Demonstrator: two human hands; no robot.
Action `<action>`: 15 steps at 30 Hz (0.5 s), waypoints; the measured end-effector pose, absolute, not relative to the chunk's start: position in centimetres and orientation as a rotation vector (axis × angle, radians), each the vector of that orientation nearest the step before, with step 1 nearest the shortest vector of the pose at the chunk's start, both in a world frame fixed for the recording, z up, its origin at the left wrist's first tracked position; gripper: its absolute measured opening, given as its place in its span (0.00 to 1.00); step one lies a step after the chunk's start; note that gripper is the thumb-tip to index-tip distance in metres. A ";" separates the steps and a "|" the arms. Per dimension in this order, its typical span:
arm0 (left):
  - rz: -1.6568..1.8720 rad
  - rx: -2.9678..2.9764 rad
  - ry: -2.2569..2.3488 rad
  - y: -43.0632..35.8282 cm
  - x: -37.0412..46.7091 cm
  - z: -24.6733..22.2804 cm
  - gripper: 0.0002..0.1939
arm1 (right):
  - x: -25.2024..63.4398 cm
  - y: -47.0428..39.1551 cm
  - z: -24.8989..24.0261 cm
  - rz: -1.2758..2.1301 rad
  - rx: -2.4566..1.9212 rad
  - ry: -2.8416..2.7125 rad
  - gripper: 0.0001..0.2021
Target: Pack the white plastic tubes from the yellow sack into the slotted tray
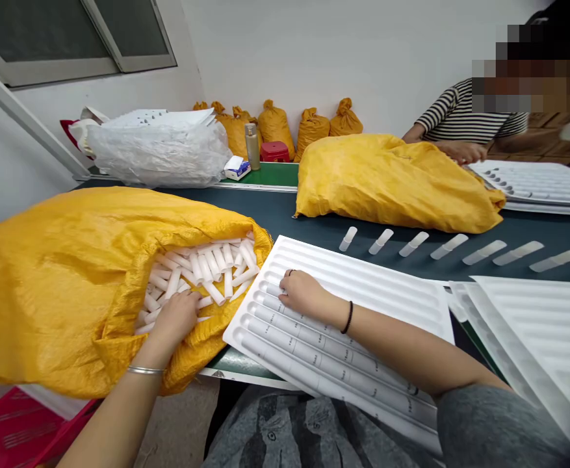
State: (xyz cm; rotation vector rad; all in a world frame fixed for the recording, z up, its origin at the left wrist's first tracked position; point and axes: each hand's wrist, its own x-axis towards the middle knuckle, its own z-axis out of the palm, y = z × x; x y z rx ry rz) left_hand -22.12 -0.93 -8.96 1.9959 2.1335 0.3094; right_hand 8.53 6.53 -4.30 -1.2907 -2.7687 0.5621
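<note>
Nearest: printed tubes in the near grooves of a white tray; over it, right hand with bunched fingers, hold indiscernible; in an open yellow sack, left hand curled among loose white tubes, grip likewise indiscernible. Beyond: row of translucent tubes on dark worktop. Farther: second yellow sack.
</note>
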 end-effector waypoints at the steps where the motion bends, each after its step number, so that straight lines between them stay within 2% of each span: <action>1: 0.373 1.995 2.094 -1.1 -22.0 -8.6 0.10 | 8.6 6.7 -4.2 0.562 -1.279 -2.729 0.08; 4: 0.618 2.015 1.959 -1.7 -20.3 -7.3 0.14 | 9.0 6.8 -3.0 0.572 -1.247 -2.599 0.13; 6: 0.953 1.926 1.779 -2.3 -18.1 -6.2 0.13 | 9.3 6.3 -2.2 0.666 -1.179 -2.504 0.13; 8: 1.396 1.641 1.487 -2.9 -15.3 -5.1 0.12 | 9.6 5.5 -1.6 0.920 -1.073 -2.333 0.11; 10: 1.693 1.245 1.178 -3.3 -12.6 -4.0 0.17 | 9.9 4.6 -1.3 1.268 -0.940 -2.081 0.10; 13: 1.757 0.894 0.968 -3.3 -9.7 -2.6 0.25 | 10.7 3.6 -0.8 1.652 -0.698 -1.771 0.11; 15: 1.751 0.843 0.978 -3.1 -9.0 -2.2 0.24 | 11.6 3.4 -0.4 1.638 -0.585 -1.700 0.12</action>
